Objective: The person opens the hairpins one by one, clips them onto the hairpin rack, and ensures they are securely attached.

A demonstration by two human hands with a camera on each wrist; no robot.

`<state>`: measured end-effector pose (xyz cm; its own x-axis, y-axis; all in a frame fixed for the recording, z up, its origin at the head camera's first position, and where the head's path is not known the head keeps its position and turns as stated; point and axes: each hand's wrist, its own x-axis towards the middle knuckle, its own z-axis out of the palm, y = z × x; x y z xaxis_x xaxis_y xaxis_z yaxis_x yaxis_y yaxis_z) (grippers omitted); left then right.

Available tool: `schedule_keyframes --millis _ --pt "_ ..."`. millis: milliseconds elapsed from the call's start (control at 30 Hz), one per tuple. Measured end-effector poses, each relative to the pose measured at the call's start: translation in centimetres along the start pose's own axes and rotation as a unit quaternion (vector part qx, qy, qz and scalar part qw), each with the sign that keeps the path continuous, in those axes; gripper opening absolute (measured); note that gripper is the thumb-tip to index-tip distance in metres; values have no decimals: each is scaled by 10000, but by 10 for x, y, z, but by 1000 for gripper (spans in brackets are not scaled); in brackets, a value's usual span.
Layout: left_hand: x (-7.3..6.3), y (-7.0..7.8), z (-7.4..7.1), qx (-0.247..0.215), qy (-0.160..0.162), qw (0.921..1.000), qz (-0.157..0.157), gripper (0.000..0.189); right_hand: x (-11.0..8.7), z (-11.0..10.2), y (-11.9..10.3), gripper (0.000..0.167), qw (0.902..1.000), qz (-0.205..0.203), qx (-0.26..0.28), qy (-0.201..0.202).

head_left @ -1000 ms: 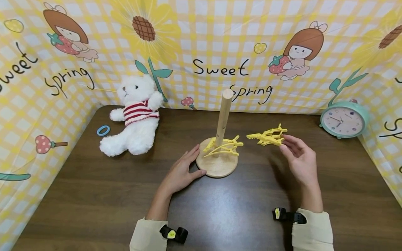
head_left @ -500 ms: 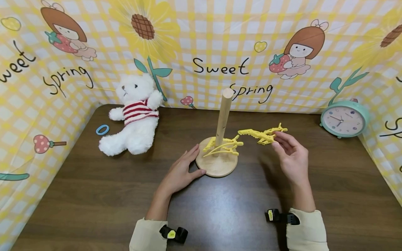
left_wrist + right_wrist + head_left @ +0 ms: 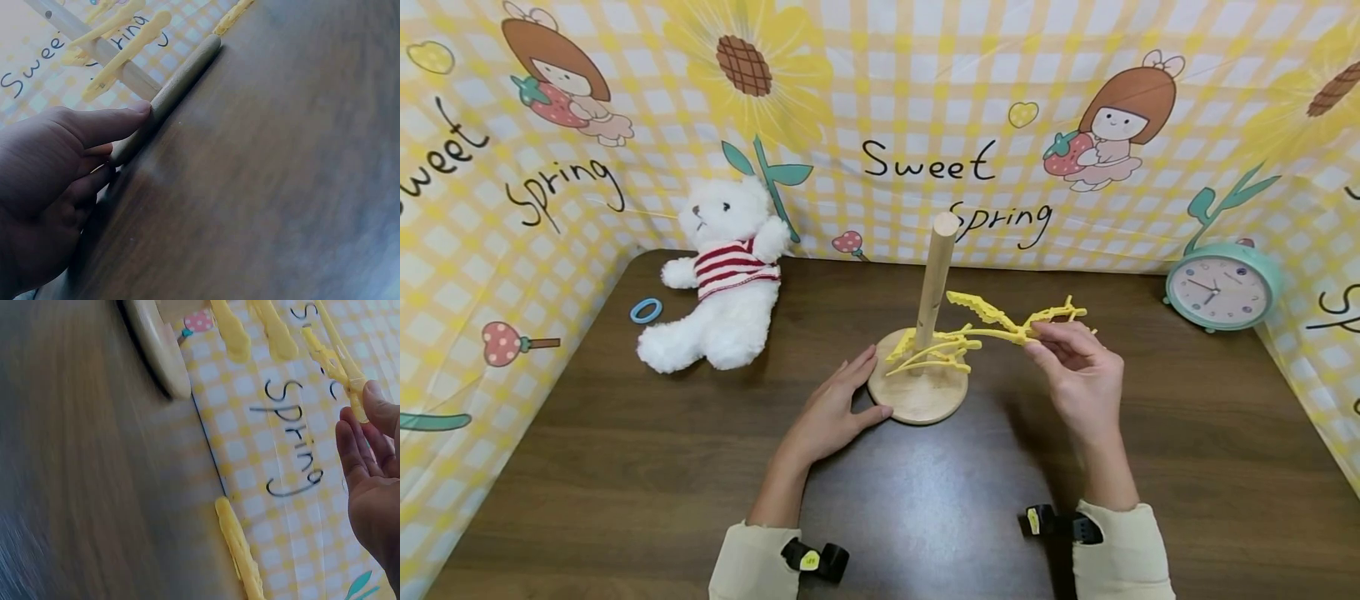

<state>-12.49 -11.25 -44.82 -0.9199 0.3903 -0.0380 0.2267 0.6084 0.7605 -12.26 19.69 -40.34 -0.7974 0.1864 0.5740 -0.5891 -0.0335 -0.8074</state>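
A wooden stand has a round base and an upright post. Around the foot of the post sit yellow alligator hair clips, seen with their handle ends toward the right. My left hand holds the left rim of the base, thumb in front and fingers farther back. My right hand pinches another yellow hair clip by its handle end. That clip's jaws are spread apart and point at the post from the right. More yellow clip lies on the table beyond the right hand.
A white teddy bear in a striped shirt lies at the back left, with a blue ring beside it. A mint alarm clock stands at the back right. Patterned cloth walls surround the dark wooden table.
My right hand has moved left toward the post with the hair clip, and the clip's jaws have spread open. My left hand has stayed on the base.
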Motion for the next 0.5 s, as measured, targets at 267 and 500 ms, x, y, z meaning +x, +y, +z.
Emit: schedule_keyframes --millis 267,500 --pt "0 0 1 15 11 10000 -10 81 -2 16 -5 23 9975 -192 -664 150" --pt "0 0 0 11 -3 10000 -25 81 -4 27 -5 24 9945 -194 -1018 139"
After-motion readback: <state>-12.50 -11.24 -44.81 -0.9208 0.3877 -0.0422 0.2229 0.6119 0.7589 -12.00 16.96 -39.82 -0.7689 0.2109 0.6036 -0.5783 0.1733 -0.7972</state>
